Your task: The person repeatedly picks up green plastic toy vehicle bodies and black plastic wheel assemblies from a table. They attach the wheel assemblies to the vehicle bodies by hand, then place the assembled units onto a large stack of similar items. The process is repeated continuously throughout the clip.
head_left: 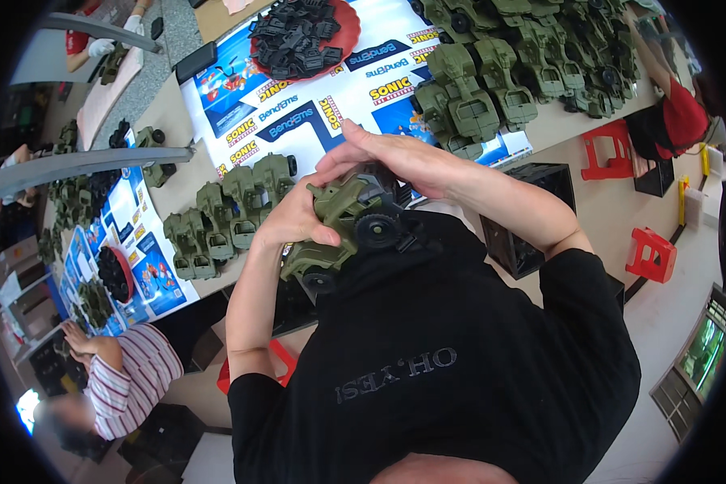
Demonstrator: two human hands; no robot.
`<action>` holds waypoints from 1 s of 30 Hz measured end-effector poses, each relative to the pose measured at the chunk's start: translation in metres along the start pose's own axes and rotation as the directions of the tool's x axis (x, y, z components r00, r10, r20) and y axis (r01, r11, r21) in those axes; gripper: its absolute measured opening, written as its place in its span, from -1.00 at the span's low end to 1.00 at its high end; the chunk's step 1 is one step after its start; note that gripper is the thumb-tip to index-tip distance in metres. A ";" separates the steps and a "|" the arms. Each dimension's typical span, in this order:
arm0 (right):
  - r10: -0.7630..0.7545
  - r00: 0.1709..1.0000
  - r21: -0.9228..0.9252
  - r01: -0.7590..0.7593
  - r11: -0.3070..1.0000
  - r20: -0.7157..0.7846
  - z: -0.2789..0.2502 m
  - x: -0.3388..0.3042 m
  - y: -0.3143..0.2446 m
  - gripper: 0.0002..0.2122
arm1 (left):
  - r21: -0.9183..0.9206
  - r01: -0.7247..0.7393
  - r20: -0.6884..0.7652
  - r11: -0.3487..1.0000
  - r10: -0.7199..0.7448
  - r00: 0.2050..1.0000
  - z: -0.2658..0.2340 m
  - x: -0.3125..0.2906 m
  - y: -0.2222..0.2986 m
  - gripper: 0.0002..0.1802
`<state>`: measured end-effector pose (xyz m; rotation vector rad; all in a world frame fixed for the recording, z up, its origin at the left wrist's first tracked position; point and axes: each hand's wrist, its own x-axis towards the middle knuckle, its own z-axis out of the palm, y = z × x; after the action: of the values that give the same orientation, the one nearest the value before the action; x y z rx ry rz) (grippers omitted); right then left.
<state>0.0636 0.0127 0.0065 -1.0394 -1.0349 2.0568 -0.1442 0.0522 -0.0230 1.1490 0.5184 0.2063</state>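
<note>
An olive-green toy truck (343, 211) with black wheels is held close against my chest, tilted. My left hand (294, 216) wraps round its left side, the thumb lying across the green body. From the right, my right hand (407, 161) cups the truck's far end, palm on it and fingers reaching across to the left hand's fingers. Both palms hide part of the truck, including what lies under the right one. A black wheel (377, 231) faces me. Just left of my left hand, a row of similar green toy trucks (232, 206) stands on the table.
A red tray (348, 36) heaped with black plastic parts sits at the far side of the printed table sheet (306, 101). Many green toy trucks (468, 105) crowd the right side. Co-workers sit nearby, one in a striped shirt (133, 379). A black crate (532, 181) and red stools (651, 254) stand right.
</note>
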 end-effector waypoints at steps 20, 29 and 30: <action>-0.467 0.611 -0.341 0.320 0.884 -0.639 0.006 0.019 0.027 -0.55 | 0.132 -0.160 -0.306 0.978 0.194 0.932 -0.003 -0.008 0.007 0.20; -0.713 0.557 -0.904 -0.291 0.313 -0.426 0.076 -0.018 0.051 -0.26 | -0.462 -0.288 -0.572 0.839 -0.033 0.819 -0.010 0.072 0.005 -0.53; -0.704 0.525 -0.874 -0.361 0.324 -0.478 0.072 -0.019 0.052 -0.23 | -0.490 -0.239 -0.644 0.838 -0.164 0.747 0.009 0.073 0.013 -0.54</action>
<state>0.0039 -0.0549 -0.0023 -2.0190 -1.6439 0.1916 -0.0751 0.0809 -0.0296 0.4770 0.9985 0.7821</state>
